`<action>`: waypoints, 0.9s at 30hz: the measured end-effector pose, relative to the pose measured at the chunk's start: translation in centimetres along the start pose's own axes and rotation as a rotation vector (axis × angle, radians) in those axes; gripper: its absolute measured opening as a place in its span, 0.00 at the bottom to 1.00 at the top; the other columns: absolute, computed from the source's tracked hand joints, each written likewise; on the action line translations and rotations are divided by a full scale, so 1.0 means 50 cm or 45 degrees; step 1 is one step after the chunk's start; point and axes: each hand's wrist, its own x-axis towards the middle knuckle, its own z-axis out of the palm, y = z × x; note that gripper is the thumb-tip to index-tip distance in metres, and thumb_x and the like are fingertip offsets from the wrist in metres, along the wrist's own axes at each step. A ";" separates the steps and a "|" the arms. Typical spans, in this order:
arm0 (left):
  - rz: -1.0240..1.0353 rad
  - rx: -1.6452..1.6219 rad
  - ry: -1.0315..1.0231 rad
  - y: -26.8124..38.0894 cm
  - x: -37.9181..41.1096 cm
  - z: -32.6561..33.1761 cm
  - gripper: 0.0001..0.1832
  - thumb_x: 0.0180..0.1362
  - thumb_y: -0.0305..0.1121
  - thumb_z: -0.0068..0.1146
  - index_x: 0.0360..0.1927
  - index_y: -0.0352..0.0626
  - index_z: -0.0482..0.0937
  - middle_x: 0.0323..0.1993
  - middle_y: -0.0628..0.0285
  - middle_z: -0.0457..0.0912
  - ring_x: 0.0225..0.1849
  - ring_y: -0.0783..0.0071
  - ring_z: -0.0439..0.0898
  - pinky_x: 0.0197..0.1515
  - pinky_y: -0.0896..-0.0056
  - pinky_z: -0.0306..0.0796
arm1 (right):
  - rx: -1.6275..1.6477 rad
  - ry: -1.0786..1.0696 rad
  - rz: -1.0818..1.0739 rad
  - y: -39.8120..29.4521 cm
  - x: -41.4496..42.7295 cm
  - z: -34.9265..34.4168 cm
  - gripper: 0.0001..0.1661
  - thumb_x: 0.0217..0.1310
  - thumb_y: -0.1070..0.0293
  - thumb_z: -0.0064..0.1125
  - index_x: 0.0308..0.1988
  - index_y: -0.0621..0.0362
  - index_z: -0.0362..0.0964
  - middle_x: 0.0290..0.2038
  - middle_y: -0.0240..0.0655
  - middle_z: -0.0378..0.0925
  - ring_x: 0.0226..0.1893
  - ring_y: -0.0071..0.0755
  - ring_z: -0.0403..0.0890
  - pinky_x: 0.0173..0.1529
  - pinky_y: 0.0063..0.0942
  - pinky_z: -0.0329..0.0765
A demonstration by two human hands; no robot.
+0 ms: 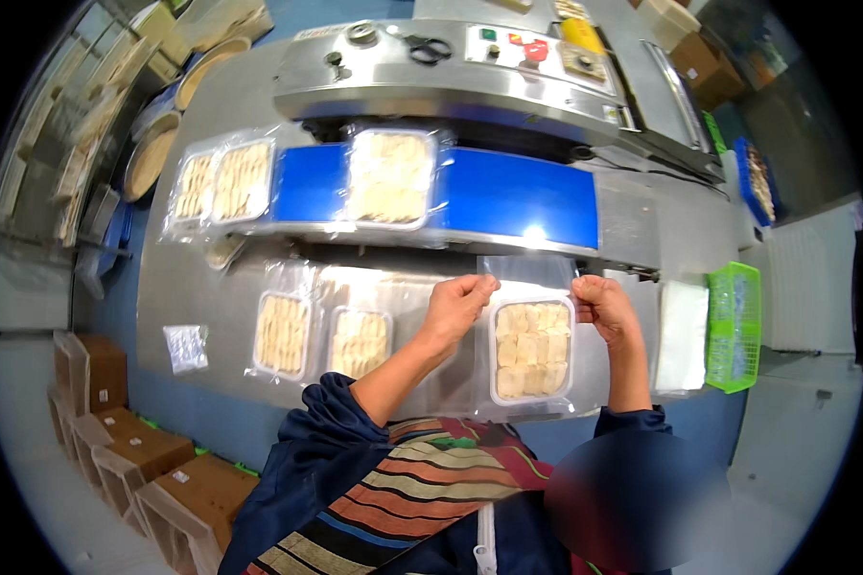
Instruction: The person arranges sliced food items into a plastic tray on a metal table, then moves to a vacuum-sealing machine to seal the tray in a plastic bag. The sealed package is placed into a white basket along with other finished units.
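Observation:
A clear plastic bag (528, 273) lies on the steel table before me, with a white tray of pale sliced food (532, 348) inside it. My left hand (462, 305) pinches the upper left edge of this bag. At its upper right edge, my right hand (605, 305) grips the film between thumb and fingers. The bag's top end points towards the band sealer (431, 75). Another bagged tray (390, 180) rests on the sealer's blue conveyor belt (521, 198). Left of my left hand, two more bagged trays (282, 334) (362, 341) lie on the table, one partly behind my forearm.
Black-handled scissors (429, 50) lie on the sealer beside its control panel (539, 57). More bagged trays (241, 180) overlap at the belt's left end. A small clear packet (185, 348) sits at the table's left. To the right are white sheets (679, 334) and a green basket (733, 327).

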 end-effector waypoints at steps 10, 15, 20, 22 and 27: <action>0.124 -0.134 0.180 0.088 0.224 0.258 0.09 0.50 0.32 0.55 0.20 0.39 0.75 0.19 0.71 0.69 0.22 0.83 0.63 0.25 0.79 0.57 | 0.068 0.718 -0.605 -0.133 0.004 -0.170 0.11 0.52 0.68 0.55 0.22 0.63 0.70 0.16 0.30 0.70 0.13 0.18 0.67 0.17 0.17 0.65; 0.019 -0.035 0.098 0.129 0.328 0.322 0.07 0.50 0.32 0.50 0.21 0.41 0.74 0.17 0.72 0.66 0.16 0.85 0.57 0.18 0.79 0.49 | 0.150 0.819 -0.667 -0.183 0.064 -0.241 0.09 0.49 0.72 0.52 0.20 0.64 0.69 0.14 0.31 0.68 0.11 0.18 0.64 0.14 0.17 0.62; -0.025 -0.055 0.186 0.143 0.411 0.353 0.06 0.48 0.31 0.52 0.22 0.40 0.75 0.15 0.71 0.65 0.15 0.85 0.56 0.17 0.78 0.46 | 0.192 0.814 -0.644 -0.224 0.120 -0.288 0.08 0.46 0.73 0.51 0.20 0.65 0.69 0.14 0.34 0.70 0.11 0.20 0.66 0.13 0.17 0.62; -0.049 -0.078 0.253 0.148 0.429 0.356 0.05 0.46 0.30 0.53 0.21 0.40 0.74 0.15 0.70 0.65 0.15 0.83 0.57 0.17 0.77 0.48 | 0.209 0.798 -0.627 -0.226 0.145 -0.298 0.07 0.46 0.73 0.51 0.20 0.66 0.70 0.14 0.35 0.71 0.11 0.20 0.67 0.13 0.17 0.62; -0.025 -0.061 0.351 0.147 0.448 0.330 0.05 0.40 0.27 0.57 0.19 0.39 0.72 0.16 0.67 0.65 0.16 0.79 0.58 0.18 0.73 0.50 | 0.219 0.759 -0.572 -0.229 0.182 -0.284 0.07 0.46 0.73 0.52 0.22 0.66 0.71 0.15 0.34 0.71 0.10 0.20 0.67 0.13 0.16 0.63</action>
